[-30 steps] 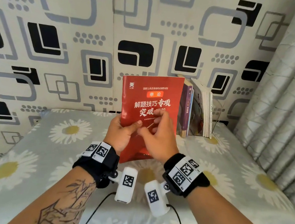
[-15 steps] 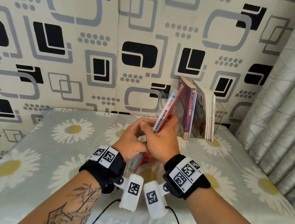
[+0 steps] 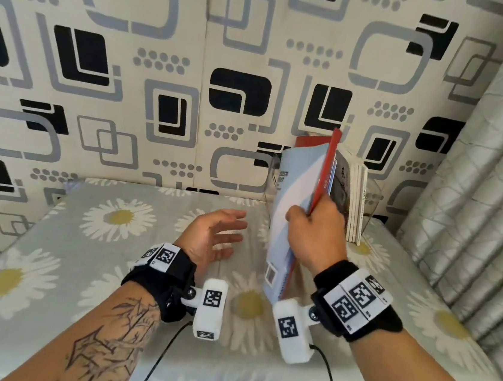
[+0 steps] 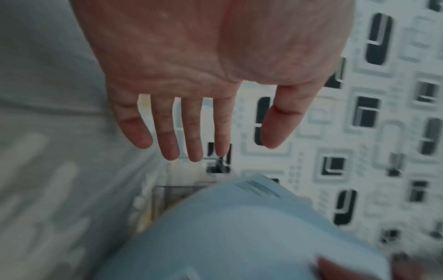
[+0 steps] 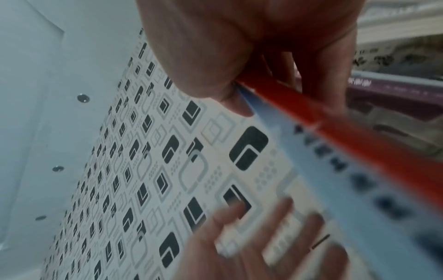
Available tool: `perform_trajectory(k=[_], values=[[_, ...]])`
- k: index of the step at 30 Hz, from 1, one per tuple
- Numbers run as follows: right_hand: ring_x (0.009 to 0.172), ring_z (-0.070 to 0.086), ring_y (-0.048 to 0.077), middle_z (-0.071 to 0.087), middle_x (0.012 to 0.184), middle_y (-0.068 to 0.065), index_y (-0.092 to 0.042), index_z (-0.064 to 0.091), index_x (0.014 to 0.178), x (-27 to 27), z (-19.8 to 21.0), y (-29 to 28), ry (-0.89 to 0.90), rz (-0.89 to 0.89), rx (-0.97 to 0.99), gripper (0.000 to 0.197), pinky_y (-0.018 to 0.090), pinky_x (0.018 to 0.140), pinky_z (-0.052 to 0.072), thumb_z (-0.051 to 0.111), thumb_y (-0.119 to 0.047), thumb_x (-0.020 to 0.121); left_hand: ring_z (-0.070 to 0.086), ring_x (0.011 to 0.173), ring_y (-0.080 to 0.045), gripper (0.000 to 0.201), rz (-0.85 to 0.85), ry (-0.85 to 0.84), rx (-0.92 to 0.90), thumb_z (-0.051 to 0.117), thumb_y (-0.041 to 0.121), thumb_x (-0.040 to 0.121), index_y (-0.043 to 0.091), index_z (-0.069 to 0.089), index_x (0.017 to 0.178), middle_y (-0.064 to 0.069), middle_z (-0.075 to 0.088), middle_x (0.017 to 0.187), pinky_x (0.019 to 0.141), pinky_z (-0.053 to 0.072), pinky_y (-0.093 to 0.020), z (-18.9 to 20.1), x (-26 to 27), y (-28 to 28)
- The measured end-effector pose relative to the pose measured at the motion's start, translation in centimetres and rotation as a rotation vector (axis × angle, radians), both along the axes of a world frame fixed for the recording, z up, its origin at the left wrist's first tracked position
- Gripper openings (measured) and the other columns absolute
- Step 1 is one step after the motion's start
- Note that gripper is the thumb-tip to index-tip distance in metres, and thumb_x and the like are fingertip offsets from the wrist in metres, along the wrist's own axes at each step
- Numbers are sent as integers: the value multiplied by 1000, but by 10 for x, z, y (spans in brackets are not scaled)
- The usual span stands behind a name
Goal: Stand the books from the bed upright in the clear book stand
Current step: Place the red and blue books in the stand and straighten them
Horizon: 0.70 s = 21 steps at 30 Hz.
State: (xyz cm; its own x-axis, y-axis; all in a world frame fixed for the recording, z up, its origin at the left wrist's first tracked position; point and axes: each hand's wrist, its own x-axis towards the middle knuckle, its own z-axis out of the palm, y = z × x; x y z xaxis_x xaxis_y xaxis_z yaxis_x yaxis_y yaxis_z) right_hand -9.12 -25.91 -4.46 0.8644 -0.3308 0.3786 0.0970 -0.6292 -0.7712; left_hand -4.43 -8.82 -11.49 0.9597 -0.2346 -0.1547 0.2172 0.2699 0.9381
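Observation:
My right hand (image 3: 311, 220) grips a red book (image 3: 297, 202) with a pale blue back cover by its lower edge. It holds the book upright and slightly tilted above the bed, just left of the books (image 3: 349, 198) standing in the clear book stand (image 3: 372, 201). My left hand (image 3: 226, 234) hovers open beside the book, touching nothing. The left wrist view shows spread fingers (image 4: 194, 144) over the blue cover (image 4: 239, 227). In the right wrist view my thumb and fingers (image 5: 318, 91) pinch the red edge (image 5: 359, 144).
The stand sits at the bed's far right corner against the patterned wall (image 3: 165, 55). A grey curtain (image 3: 479, 185) hangs along the right side. The daisy-print bedsheet (image 3: 97, 235) spreads to the left and front.
My left hand let go of the book and drew back, opening. My right hand turned the book edge-on and carried it right and up toward the stand.

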Motion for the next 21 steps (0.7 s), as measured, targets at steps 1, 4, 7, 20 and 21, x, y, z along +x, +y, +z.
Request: perform_trajectory(k=[1, 4, 7, 20, 21], values=[[105, 65, 34, 68, 120, 14, -6, 56, 123, 1, 4, -6, 11, -9, -2, 37, 32, 85, 51, 55, -15, 88, 62, 97, -26, 36, 39, 37, -40, 53, 26, 83, 13, 70, 111, -15, 67, 125, 81, 46, -36, -6, 2, 1], [103, 65, 31, 69, 119, 11, -6, 58, 123, 1, 14, -23, 16, -39, 3, 37, 33, 85, 52, 56, -12, 86, 63, 87, -30, 26, 137, 117, -181, 49, 16, 89, 4, 65, 105, -24, 64, 110, 79, 52, -37, -18, 5, 5], [99, 64, 30, 69, 115, 11, -4, 58, 119, -2, 24, -36, -26, -77, -8, 33, 32, 79, 49, 55, -8, 87, 63, 81, -31, 20, 159, 116, -210, 49, 13, 89, 2, 62, 101, -21, 62, 96, 79, 53, -39, -19, 6, 5], [101, 63, 38, 68, 112, 18, 1, 54, 122, 24, 15, -35, -109, -155, -142, 35, 28, 74, 42, 52, -5, 87, 63, 80, -33, 17, 196, 170, -249, 53, 13, 87, 1, 61, 96, -21, 61, 91, 81, 54, -41, -22, 8, 7], [101, 64, 38, 69, 113, 18, 1, 53, 125, 29, 11, -34, -113, -153, -149, 39, 28, 75, 44, 51, -5, 87, 63, 80, -33, 17, 195, 178, -243, 54, 14, 86, 1, 61, 95, -22, 61, 92, 81, 54, -41, -21, 8, 7]])
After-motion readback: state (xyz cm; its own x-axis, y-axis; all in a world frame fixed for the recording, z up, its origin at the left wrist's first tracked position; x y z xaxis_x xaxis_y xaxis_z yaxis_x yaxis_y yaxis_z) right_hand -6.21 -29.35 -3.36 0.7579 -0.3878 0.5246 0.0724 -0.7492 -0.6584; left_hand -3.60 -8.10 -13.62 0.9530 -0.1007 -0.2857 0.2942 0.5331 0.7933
